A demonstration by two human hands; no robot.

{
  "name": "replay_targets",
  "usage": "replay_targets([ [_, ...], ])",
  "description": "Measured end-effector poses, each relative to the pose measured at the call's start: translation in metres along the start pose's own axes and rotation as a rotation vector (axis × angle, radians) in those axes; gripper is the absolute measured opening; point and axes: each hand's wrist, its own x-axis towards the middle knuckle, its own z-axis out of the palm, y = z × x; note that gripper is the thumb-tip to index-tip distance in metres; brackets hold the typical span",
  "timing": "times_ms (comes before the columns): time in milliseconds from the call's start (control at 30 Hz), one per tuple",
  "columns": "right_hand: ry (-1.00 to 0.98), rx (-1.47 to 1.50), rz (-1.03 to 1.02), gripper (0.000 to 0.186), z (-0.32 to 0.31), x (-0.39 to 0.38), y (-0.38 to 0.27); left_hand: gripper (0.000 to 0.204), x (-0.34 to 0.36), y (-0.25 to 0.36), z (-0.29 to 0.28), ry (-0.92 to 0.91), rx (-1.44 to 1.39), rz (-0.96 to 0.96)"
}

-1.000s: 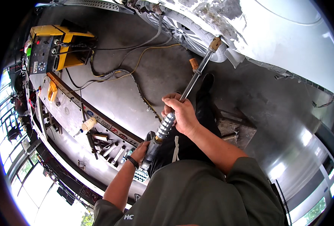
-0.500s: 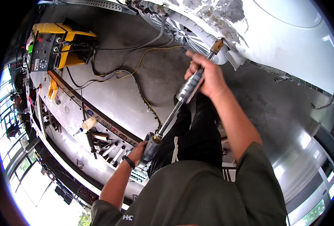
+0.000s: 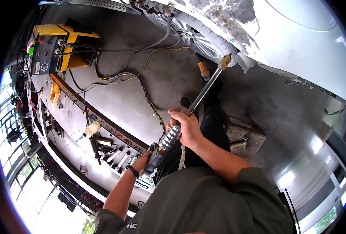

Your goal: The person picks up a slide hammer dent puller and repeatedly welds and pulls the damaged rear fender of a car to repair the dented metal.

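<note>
A long slide hammer slants up across my body, its bare steel shaft (image 3: 205,90) ending in a brownish tip (image 3: 225,62). My left hand (image 3: 142,162) is wrapped round the dark rear handle (image 3: 154,160). Round the ribbed chrome sliding weight (image 3: 169,138), close to the handle, my right hand (image 3: 188,126) is closed near its front end. Beyond the tip is a white car body panel (image 3: 298,39) with a scraped grey patch (image 3: 216,15). A silver wheel (image 3: 194,37) shows below it. Whether the tip touches the car, I cannot tell.
An orange power tool (image 3: 203,70) lies on the floor by my feet. A yellow-and-black machine (image 3: 44,54) trails cables (image 3: 140,84) from the far left. The bench (image 3: 69,113) on the left bears a bottle (image 3: 91,128) and wrenches. A board with a metal tool (image 3: 245,142) sits right.
My right hand has pulled the sliding weight back along the shaft, toward the handle. The slide hammer's tip has dropped slightly toward me. My left hand keeps its grip.
</note>
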Motion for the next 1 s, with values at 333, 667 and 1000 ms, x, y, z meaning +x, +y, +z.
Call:
replay_targets([
  [333,-0.065,0.008,-0.031,0.008,0.005,0.009,-0.029,0.045,0.01,0.007,0.013,-0.058,-0.173,0.03],
  [667,-0.021,-0.038,-0.049,0.008,0.01,0.008,-0.031,0.044,0.015,0.008,0.015,-0.045,-0.057,0.109],
  [1000,-0.035,0.046,-0.04,0.004,0.005,0.013,-0.042,0.046,0.019,-0.001,0.015,-0.088,0.078,0.192],
])
